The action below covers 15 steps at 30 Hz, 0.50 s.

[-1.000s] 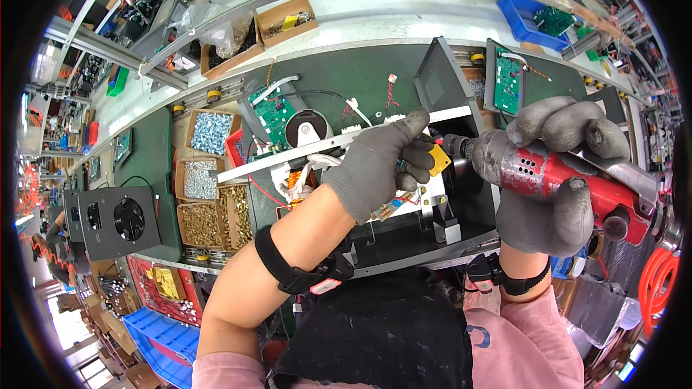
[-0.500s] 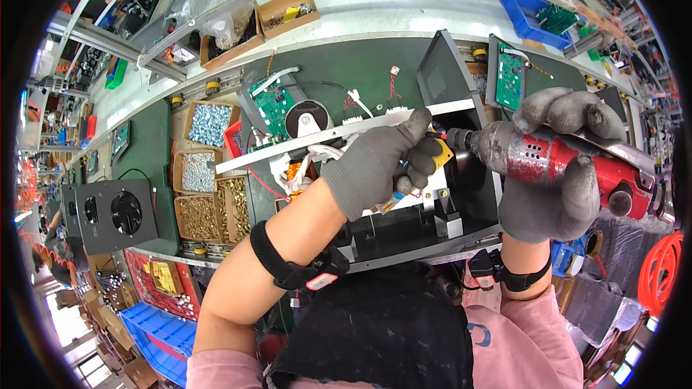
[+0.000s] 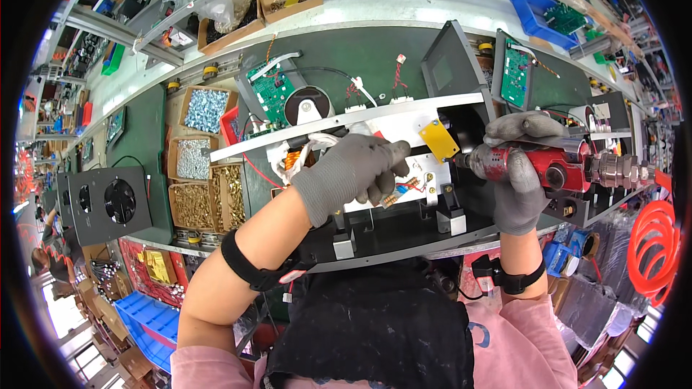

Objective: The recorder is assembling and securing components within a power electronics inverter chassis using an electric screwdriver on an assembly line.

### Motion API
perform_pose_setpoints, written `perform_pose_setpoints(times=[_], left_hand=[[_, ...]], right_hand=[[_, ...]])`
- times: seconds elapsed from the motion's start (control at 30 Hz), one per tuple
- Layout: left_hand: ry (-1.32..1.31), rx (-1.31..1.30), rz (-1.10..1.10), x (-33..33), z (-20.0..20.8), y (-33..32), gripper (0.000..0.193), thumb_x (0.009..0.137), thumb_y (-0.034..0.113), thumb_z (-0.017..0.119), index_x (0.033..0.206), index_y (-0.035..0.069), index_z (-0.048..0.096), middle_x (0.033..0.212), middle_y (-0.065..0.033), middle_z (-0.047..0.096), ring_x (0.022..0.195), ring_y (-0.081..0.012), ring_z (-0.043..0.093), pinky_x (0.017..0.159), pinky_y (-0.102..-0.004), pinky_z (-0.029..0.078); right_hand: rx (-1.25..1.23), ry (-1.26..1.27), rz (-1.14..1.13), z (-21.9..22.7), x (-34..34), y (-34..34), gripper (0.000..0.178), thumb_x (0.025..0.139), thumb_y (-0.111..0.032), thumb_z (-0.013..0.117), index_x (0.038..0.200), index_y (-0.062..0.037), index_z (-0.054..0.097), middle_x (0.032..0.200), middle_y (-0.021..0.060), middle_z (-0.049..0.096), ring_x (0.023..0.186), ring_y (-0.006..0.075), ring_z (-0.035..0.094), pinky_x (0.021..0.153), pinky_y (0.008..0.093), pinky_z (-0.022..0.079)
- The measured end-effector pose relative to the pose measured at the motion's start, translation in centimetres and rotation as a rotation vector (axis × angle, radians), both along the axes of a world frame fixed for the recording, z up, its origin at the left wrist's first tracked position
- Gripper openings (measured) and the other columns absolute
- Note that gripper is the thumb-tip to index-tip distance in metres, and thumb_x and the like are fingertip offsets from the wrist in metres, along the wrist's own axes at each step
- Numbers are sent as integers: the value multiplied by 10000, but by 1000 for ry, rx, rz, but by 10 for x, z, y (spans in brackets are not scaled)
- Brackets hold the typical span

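My right hand (image 3: 525, 176), in a grey glove, grips a red pneumatic screwdriver (image 3: 544, 168) held nearly level. Its tip points left, to the lower right corner of a yellow plate (image 3: 438, 142); whether it touches a screw there is too small to tell. My left hand (image 3: 353, 171), also gloved, is over the middle of a black metal chassis (image 3: 472, 227), left of the plate and apart from it. Its fingers are curled together, and anything between them is hidden. A white panel and wiring (image 3: 292, 162) lie inside the chassis, under a pale metal rail (image 3: 339, 130).
Boxes of silver screws (image 3: 207, 109) and brass-coloured parts (image 3: 193, 206) stand to the left. Behind the chassis are a green circuit board (image 3: 274, 97) and an upright grey panel (image 3: 448, 65). A fan-fitted black panel (image 3: 112, 205) lies far left; a coiled red hose (image 3: 651, 248) hangs right.
My left hand has let go of the yellow plate and drawn back to the left. The screwdriver, in my right hand, has swung level and come down and left to the plate's corner.
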<state>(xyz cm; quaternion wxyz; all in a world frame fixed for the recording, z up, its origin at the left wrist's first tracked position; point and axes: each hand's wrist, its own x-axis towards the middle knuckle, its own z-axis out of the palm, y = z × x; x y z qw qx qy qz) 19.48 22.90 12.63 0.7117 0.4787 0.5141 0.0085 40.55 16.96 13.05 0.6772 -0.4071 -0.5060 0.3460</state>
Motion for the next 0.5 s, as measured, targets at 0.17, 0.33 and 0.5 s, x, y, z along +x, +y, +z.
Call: perform_pose_setpoints(times=[0.17,0.33,0.5], left_hand=[[11,271,-523,-17,-9,-26,421,893,433,481,868,73,697,716,-125,632,673,-214,613,707,-354,478],[241,476,-812,-37,8,-42,434,876,458,468,866,83,686,818,-161,635,852,-297,614,795,-401,469],[174,530,-973,-50,6,-49,360,874,446,482,921,136,659,811,-103,649,852,-279,622,768,-397,478]], right_hand=[[29,17,-35,-5,-11,1,413,735,-187,646,1075,-36,468,912,148,563,832,269,577,768,385,480],[57,9,-127,-6,-27,-4,424,725,-192,652,1076,-42,469,902,141,561,806,268,581,763,396,483],[213,-201,-99,-13,-34,-9,350,753,-45,605,1056,-47,429,885,160,578,827,268,596,745,375,510]])
